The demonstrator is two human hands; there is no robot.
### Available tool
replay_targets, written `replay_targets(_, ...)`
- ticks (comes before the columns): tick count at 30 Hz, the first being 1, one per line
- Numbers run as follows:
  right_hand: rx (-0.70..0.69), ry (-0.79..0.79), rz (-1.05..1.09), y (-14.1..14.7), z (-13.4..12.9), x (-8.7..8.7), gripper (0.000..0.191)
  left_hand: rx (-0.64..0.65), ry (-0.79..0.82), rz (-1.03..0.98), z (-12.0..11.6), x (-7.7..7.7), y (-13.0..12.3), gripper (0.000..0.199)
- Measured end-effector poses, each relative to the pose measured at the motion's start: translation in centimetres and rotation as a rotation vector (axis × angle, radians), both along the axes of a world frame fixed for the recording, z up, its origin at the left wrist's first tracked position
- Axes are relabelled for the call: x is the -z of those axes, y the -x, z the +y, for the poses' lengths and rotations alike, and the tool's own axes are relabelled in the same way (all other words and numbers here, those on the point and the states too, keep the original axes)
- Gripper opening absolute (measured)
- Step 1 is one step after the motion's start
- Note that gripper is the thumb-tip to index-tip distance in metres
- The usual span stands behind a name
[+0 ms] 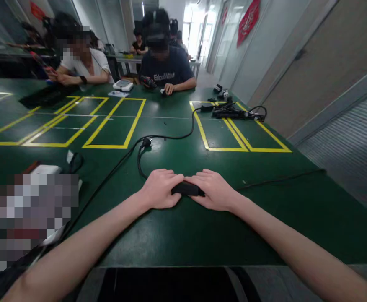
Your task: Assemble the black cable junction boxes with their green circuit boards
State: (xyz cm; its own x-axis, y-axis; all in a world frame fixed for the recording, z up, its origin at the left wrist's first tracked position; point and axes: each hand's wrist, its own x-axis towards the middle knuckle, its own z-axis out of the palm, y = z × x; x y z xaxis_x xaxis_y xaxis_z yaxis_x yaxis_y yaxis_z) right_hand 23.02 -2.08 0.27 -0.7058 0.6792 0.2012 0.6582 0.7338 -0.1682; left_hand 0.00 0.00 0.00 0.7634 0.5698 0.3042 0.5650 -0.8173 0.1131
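A black power adapter (188,189) lies low over the green table (158,239), between my two hands. My left hand (163,188) is closed around its left end, thumb on top. Around the right end my right hand (211,190) is closed in the same way. A black cable with a plug (146,142) loops on the table beyond my left hand and runs back toward it. Another thin dark cable (280,180) stretches from beside my right hand to the table's right edge.
A long black cable (114,170) crosses the table from lower left to a pile of black adapters (230,111) at the back right. Yellow tape rectangles (104,147) mark the table. Blurred items lie at the left. Two people sit across the table.
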Motion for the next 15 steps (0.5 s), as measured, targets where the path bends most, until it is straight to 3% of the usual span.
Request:
replay_targets(4,0.014,0.029,0.009,-0.3,0.2,-0.1,0.034,0.052,0.002,-0.041,0.3,-0.1,0.6,0.022)
replay_targets(8,0.009,0.045,0.027,-0.3,0.3,0.1,0.032,0.214,-0.057,-0.056,1.1,-0.3,1.4,0.033)
replay_targets(15,-0.065,-0.149,0.110,-0.6,0.5,0.0,0.032,0.180,-0.068,-0.050,1.4,-0.1,1.5,0.040)
